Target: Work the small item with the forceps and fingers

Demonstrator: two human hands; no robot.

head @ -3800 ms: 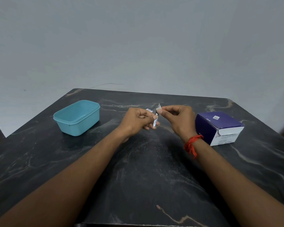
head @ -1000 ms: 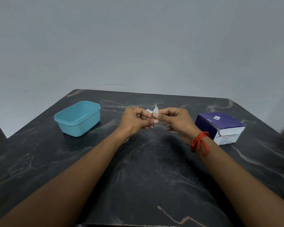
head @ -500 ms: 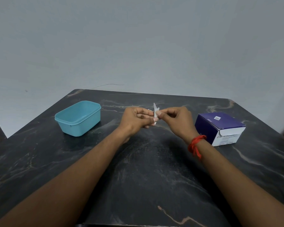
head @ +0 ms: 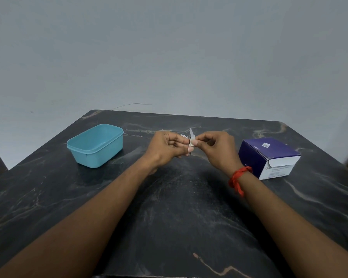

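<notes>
Nearest you, both forearms run up over the dark marbled desk (head: 179, 217), and a red thread (head: 238, 178) is tied round your right wrist. Past them, your left hand (head: 167, 150) and right hand (head: 219, 151) meet above the middle of the desk, held off its surface.

Between them is a small white packet (head: 191, 140), standing nearly upright, its thin pointed end poking up above your knuckles. Your left fingers (head: 186, 140) are curled and pinch it from one side; your right thumb and forefinger pinch it from the other. A crumpled white scrap seems to sit behind your left knuckles, but it is too small to make out.

Since a second ago little has changed: the packet has risen a touch and turned more upright, your hands have stayed pressed together, and your right wrist has dropped a little. To my eye the packet is still being worked open, not yet parted, so both pinches matter.

Further out, the teal tub (head: 95, 146) sits to your left and the purple box (head: 268, 157) to your right, each well apart from your hands and neither moved. Beyond the desk is a plain grey wall (head: 169, 53).
</notes>
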